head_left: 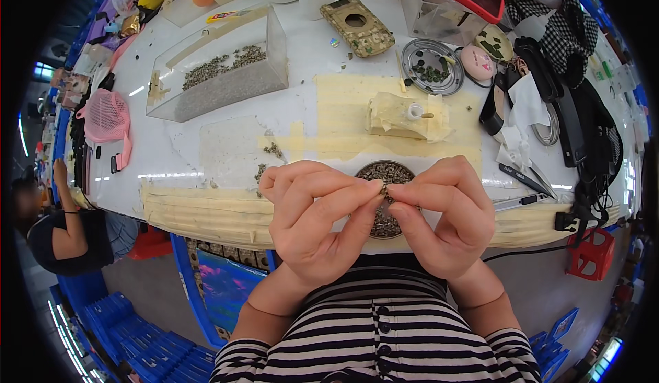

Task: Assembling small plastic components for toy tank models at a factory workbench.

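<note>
Thumb and fingers of my left hand (pixel 319 215) are pinched together, meeting the pinched fingertips of my right hand (pixel 443 215). Between the two sets of fingertips is a tiny dark part (pixel 385 189), too small to name. Both hands hover over a round dish (pixel 401 166) filled with small metallic-looking parts, which they partly cover. Left of my left hand, a few small camouflage-coloured pieces (pixel 272 151) lie loose on the table. Beyond the dish sits a block wrapped in masking tape (pixel 391 119), with a small white cup (pixel 414 111) on it.
A clear bin (pixel 220 101) of small parts stands at the back left. Behind are a camouflage toy tank hull (pixel 357 27) and a metal dish of green pieces (pixel 432 67). Tweezers (pixel 539 177), a craft knife (pixel 518 202) and straps (pixel 566 119) lie right. Another person (pixel 75 239) sits far left.
</note>
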The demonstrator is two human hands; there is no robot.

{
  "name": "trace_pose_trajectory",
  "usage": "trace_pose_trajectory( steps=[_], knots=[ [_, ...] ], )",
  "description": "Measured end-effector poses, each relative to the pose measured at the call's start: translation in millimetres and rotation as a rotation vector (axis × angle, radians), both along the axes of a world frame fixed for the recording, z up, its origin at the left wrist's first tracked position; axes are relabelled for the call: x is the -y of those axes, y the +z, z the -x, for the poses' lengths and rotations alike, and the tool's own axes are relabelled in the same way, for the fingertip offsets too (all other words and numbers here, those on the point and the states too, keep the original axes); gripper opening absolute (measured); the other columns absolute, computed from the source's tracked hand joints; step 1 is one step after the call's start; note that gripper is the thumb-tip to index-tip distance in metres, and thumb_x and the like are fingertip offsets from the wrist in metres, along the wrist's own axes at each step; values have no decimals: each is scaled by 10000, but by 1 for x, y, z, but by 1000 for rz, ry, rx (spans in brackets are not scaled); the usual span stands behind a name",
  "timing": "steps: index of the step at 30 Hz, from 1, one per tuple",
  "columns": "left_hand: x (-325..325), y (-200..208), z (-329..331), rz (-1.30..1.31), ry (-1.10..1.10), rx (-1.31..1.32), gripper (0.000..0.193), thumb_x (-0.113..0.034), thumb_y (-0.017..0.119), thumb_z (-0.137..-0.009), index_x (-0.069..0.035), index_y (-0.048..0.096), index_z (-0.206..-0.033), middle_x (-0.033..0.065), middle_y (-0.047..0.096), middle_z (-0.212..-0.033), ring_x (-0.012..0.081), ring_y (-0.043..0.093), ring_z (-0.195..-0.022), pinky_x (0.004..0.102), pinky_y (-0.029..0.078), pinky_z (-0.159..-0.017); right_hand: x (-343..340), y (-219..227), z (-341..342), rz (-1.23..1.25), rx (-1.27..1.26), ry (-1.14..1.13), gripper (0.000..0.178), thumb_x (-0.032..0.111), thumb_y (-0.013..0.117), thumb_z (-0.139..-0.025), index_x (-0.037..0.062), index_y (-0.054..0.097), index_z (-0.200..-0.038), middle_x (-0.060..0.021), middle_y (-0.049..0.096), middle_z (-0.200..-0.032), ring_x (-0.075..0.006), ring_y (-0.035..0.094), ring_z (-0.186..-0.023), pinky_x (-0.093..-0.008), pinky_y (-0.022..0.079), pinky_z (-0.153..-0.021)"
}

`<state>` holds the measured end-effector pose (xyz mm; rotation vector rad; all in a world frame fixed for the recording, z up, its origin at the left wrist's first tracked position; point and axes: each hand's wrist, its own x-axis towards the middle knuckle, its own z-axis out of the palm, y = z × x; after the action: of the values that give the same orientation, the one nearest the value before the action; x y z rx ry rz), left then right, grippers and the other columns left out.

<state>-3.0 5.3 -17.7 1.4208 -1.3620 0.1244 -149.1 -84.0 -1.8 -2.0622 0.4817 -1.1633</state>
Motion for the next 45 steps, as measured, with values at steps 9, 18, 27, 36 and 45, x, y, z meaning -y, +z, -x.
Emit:
trace_pose_trajectory(
  steps=[9,18,27,36,45],
  knots=[
    [-1,3,-2,-8,-40,28,315,-56,801,-680,-141,751,-979,-44,665,-879,149,571,-823,321,292,-783,2,-2,-1,-178,5,72,213,28,802,-729,35,736,-930,-70,637,-817,-180,599,-716,-265,469,-606],
    [-1,1,-2,-2,-33,3,318,-44,803,-682,-136,750,-982,-42,661,-880,149,570,-815,319,295,-783,0,0,0,-68,2,5,231,32,809,-720,36,738,-940,-73,637,-821,-185,594,-712,-276,462,-598],
    [-1,3,-2,-5,-46,10,323,-38,802,-671,-141,752,-973,-46,663,-876,145,570,-812,320,287,-771,0,2,-1,-196,-2,53,216,31,823,-706,35,724,-898,-74,635,-824,-188,604,-724,-270,475,-618],
    [0,0,-2,-2,-23,6,325,-33,805,-670,-139,747,-972,-45,662,-863,146,563,-800,316,295,-769,0,-1,0,11,19,38,277,13,824,-676,39,729,-935,-56,640,-823,-185,580,-710,-275,442,-591],
    [-4,4,2,-44,23,161,324,-77,808,-689,-155,749,-998,-61,657,-902,147,564,-837,341,287,-781,2,1,-3,-74,-29,8,189,58,803,-705,26,693,-854,-81,630,-778,-207,579,-690,-298,447,-609]
  ],
)
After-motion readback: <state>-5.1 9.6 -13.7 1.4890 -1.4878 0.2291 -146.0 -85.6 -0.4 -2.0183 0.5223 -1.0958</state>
